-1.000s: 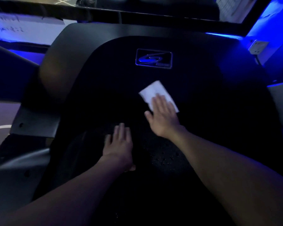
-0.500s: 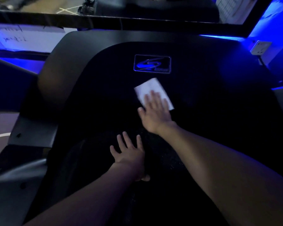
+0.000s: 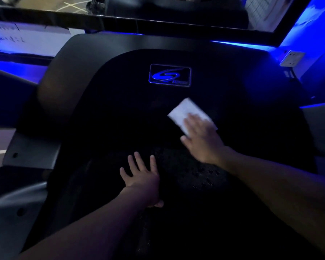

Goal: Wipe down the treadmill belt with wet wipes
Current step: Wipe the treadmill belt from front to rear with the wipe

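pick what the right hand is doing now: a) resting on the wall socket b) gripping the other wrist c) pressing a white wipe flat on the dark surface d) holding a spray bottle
C: the right hand lies with fingers spread flat over the white wipe, which rests on the dark treadmill surface below the logo badge.
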A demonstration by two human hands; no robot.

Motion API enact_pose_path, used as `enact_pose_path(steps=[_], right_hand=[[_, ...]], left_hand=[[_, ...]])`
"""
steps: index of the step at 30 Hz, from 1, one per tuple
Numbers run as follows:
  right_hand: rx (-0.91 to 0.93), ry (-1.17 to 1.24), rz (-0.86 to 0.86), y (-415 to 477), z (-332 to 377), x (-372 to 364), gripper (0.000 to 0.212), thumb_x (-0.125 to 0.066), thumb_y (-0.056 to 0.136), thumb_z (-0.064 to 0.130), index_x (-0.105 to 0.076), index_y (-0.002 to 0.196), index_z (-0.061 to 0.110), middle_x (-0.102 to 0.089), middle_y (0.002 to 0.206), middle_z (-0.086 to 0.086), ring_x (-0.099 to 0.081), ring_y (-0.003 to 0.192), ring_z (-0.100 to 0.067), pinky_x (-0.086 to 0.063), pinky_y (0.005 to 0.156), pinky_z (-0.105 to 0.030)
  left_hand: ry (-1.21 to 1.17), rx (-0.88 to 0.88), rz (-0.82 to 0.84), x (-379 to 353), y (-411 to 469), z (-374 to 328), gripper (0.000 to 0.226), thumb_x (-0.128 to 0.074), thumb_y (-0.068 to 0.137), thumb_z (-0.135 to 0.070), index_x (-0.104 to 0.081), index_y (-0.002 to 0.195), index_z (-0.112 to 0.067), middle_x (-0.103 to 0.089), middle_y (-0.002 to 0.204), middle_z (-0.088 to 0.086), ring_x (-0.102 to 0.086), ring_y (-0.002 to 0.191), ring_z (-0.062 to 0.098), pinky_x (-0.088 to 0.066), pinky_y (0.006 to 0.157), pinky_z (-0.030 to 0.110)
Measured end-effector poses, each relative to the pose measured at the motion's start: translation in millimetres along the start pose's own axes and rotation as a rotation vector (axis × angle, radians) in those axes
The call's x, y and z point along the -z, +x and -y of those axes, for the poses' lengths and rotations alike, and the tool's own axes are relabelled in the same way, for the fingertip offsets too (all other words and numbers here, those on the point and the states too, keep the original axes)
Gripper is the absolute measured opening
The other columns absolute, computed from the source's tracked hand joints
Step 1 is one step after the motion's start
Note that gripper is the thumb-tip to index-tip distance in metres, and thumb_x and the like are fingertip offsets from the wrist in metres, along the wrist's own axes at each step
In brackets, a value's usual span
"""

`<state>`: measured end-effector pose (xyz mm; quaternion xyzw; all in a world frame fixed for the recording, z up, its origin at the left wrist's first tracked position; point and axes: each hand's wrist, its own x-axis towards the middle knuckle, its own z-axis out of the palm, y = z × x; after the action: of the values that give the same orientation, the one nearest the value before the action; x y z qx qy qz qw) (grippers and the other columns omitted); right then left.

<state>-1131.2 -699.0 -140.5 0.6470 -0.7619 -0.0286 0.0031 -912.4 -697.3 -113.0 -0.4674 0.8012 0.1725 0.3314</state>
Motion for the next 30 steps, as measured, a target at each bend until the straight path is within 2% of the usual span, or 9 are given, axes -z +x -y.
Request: enact_pose_path(steps=[3,7,8,12,16,18,25,27,30], right_hand=[[-0.262,0.016,0.146,-18,-16,3,0.075,-0.013,0.100,0.055,0.004,0.156,0.007,0.014,0.164,-0.015,0.013,0.151,-0.026,0.004,0.122,-0.047],[-0.008,-0.015,0.197,-56,22,-14,0.075,0.007,0.094,0.059,0.023,0.150,0.011,0.033,0.158,-0.010,0.032,0.145,-0.023,0.016,0.120,-0.044],[-0.004,-0.023,0.190,-61,16,-14,0.076,0.006,0.095,0.059,0.020,0.152,0.011,0.032,0.159,-0.008,0.031,0.146,-0.021,0.016,0.120,-0.042],[-0.326,-0.026,0.193,-77,-20,3,0.078,-0.009,0.100,0.057,0.011,0.155,0.006,0.025,0.161,-0.013,0.025,0.148,-0.025,0.015,0.121,-0.043],[-0.239,-0.049,0.307,-99,5,1,0.081,-0.005,0.099,0.060,0.010,0.154,0.003,0.026,0.160,-0.015,0.026,0.148,-0.028,0.014,0.120,-0.050],[-0.245,-0.113,0.247,-104,5,5,0.081,-0.005,0.099,0.059,-0.004,0.155,0.001,0.014,0.164,-0.013,0.018,0.150,-0.028,0.010,0.121,-0.050],[-0.400,-0.033,0.059,-146,-13,-11,0.083,-0.026,0.096,0.056,-0.023,0.150,-0.007,-0.013,0.162,-0.021,-0.006,0.152,-0.030,-0.008,0.123,-0.042],[-0.429,0.000,0.034,-145,-2,-18,0.082,-0.022,0.097,0.056,-0.020,0.153,-0.004,-0.012,0.162,-0.024,-0.006,0.152,-0.033,-0.010,0.123,-0.045],[-0.369,0.087,0.130,-126,30,-17,0.078,-0.012,0.099,0.059,-0.001,0.157,0.008,0.009,0.164,-0.019,0.012,0.152,-0.029,0.006,0.123,-0.043]], left_hand=[[0.015,0.006,0.017,1,0,-2,0.138,-0.077,0.074,-0.052,0.034,0.144,-0.010,0.036,0.142,0.039,0.026,0.136,0.056,-0.004,0.110,0.072],[0.017,0.020,0.006,0,-2,-2,0.138,-0.078,0.074,-0.052,0.034,0.145,-0.012,0.036,0.144,0.037,0.026,0.138,0.053,-0.004,0.112,0.069],[0.015,0.018,0.001,-1,-2,-1,0.138,-0.077,0.074,-0.053,0.033,0.145,-0.013,0.035,0.145,0.036,0.026,0.138,0.052,-0.004,0.113,0.068],[0.052,0.013,-0.004,-1,-3,-3,0.137,-0.076,0.075,-0.053,0.033,0.145,-0.010,0.034,0.145,0.037,0.025,0.139,0.052,-0.005,0.114,0.067],[0.148,-0.074,-0.101,-2,-2,-6,0.134,-0.078,0.074,-0.050,0.021,0.148,-0.001,0.034,0.152,0.024,0.025,0.145,0.037,-0.007,0.120,0.054],[0.135,-0.103,-0.124,-3,-3,-6,0.131,-0.079,0.074,-0.047,0.019,0.150,-0.003,0.027,0.157,0.020,0.018,0.148,0.033,-0.010,0.121,0.047],[0.080,-0.045,-0.150,-14,-18,-11,0.115,-0.072,0.083,-0.044,0.016,0.153,-0.019,0.023,0.157,0.021,0.014,0.147,0.041,-0.017,0.117,0.055],[0.004,0.043,-0.141,-22,-23,-7,0.112,-0.067,0.085,-0.051,0.017,0.153,-0.023,0.022,0.157,0.023,0.012,0.146,0.045,-0.020,0.113,0.062],[-0.083,0.087,-0.143,-22,-25,7,0.118,-0.069,0.077,-0.062,0.011,0.154,-0.023,0.013,0.160,0.017,0.005,0.148,0.039,-0.027,0.107,0.064]])
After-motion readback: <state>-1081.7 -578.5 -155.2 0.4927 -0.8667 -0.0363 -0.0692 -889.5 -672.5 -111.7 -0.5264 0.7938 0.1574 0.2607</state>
